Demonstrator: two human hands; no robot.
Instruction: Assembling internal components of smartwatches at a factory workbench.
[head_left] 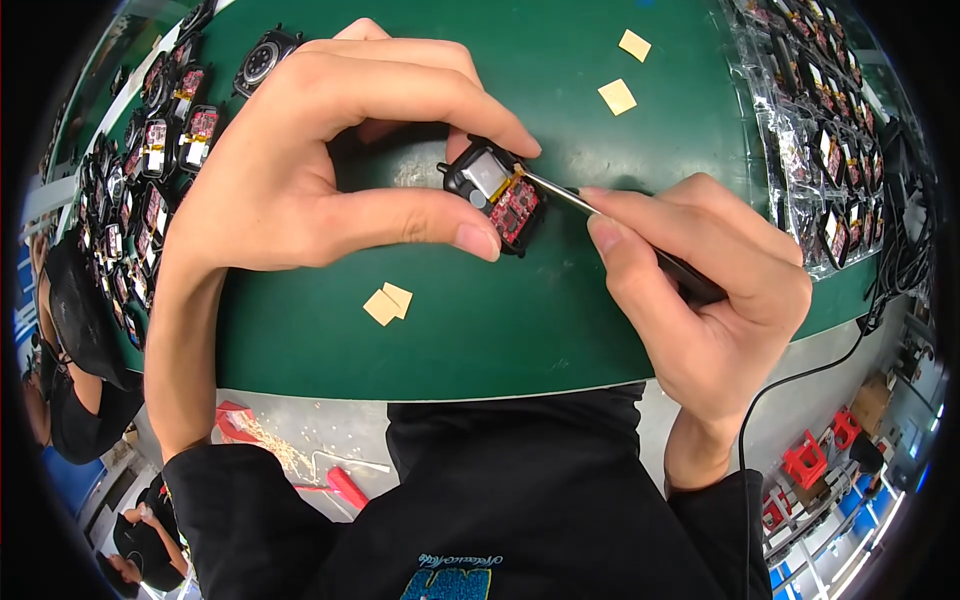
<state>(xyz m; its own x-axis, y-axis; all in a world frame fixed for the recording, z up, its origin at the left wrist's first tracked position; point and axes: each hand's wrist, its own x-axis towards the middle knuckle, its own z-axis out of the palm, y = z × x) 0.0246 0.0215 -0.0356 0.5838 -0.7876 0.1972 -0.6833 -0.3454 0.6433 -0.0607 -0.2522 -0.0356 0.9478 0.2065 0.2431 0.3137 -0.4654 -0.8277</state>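
My left hand (330,150) pinches an open black casing (455,182) by its rim, thumb low on the near side, index finger curled over the far side. My right hand (710,280) grips a slim tool (565,192), its tip at the casing's edge beside my left index fingertip; whether it presses there I can't tell. Below my left thumb I have room down to the near edge of the green tabletop (520,350), past two overlapping pale yellow squares (385,304). Beyond my right knuckles, clear crinkled plastic (790,150) with more opened casings bounds that side; left of my left wrist, a crowd of casings (155,195) does.

The casing is rounded, with a silvery block, yellow tape and a red circuit board inside. My tool has a bright metal shaft and a dark handle. The tabletop is smooth and slightly scuffed. Red stools (805,460) stand past my right forearm, on the grey floor (800,375).
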